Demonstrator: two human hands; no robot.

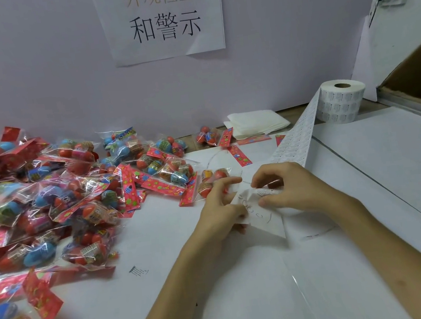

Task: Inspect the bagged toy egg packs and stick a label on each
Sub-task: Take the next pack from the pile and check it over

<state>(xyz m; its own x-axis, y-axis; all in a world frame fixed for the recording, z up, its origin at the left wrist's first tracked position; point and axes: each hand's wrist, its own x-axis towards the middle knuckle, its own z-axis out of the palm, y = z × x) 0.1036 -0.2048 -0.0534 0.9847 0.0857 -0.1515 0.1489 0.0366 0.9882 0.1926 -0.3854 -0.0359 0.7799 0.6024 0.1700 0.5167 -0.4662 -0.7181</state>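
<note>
On my feed, a heap of bagged egg packs (46, 195) covered the left side of the surface (374, 217), spreading from the left edge toward the middle, the clear bags with red flowered headers overlapping one another. One lone pack (208, 180) lay apart at the heap's right fringe, just beside the left hand (219, 209). That hand's grip was narrow, with curled fingers pinching the crumpled end of the label strip (296, 142) near the middle of the surface. The right hand (289, 191) met it from the other side, thumb and forefinger closed on the same strip end; I could not tell whether a single label was lifted. From the hands the strip ran up and right to the label roll (342, 103), which stood on end near the far right corner. A folded white cloth (255, 123) lay at the far edge, left of the roll.
</note>
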